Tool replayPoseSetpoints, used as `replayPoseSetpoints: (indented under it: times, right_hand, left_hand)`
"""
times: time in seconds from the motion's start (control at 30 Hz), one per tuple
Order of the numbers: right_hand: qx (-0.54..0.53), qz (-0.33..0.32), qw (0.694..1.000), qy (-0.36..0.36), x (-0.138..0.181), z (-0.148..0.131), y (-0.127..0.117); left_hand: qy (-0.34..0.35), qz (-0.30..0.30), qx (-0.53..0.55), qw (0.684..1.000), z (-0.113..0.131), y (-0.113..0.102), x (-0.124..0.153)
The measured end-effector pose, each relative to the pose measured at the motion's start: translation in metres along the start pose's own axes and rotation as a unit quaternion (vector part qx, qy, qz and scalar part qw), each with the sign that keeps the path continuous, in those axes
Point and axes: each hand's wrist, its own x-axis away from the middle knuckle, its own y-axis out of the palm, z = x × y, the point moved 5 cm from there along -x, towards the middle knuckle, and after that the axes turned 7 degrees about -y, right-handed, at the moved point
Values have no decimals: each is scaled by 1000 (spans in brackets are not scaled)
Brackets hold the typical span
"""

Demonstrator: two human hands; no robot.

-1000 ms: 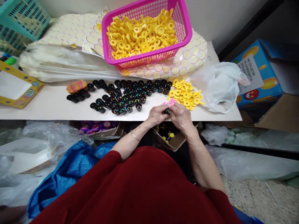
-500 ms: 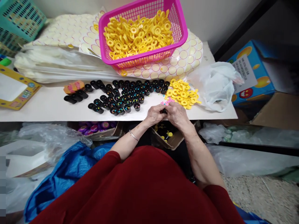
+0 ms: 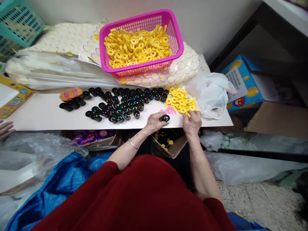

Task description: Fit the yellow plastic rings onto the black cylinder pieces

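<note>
My left hand (image 3: 155, 122) pinches a small black cap (image 3: 166, 118) with coloured bits inside, at the front edge of the white tabletop (image 3: 43, 112). My right hand (image 3: 192, 121) has its fingers curled at the near edge of a loose pile of yellow rings (image 3: 180, 101); whether it holds one I cannot make out. A few pink bits (image 3: 169, 110) lie between the two hands. Several more black caps (image 3: 125, 102) stand in rows to the left.
A pink basket (image 3: 141, 65) full of yellow rings sits on stacked sticker sheets (image 3: 72, 38). A white plastic bag (image 3: 211, 94), a blue box (image 3: 243, 85), a teal basket (image 3: 16, 25), an open carton (image 3: 168, 144) under the table, a blue bag (image 3: 60, 179). Another person's fingers (image 3: 5, 128) show at the left edge.
My hands, which were together on the black cap, have parted. The right hand moved right to the yellow ring pile; the left hand keeps the cap.
</note>
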Motion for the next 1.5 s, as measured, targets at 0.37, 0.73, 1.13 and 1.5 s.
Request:
replayPoseSetpoints:
  times: [0.37,0.73,1.13,1.5]
  right_hand:
    - [88,-104,989,-64,-17,-8,19]
    - [-15,24,996,-89,-8,-16,-4]
    - [-165,-25,962,-218,53,-94,-41]
    - [-175,-17,954,-245,63,-94,-41]
  left_hand:
    - [-3,2,-17,1000,6,-2,1]
    - [20,24,20,999,19,-6,2]
    - [-187,-50,270,943,59,-1,44]
    - [-326,-149,390,849,47,27,69]
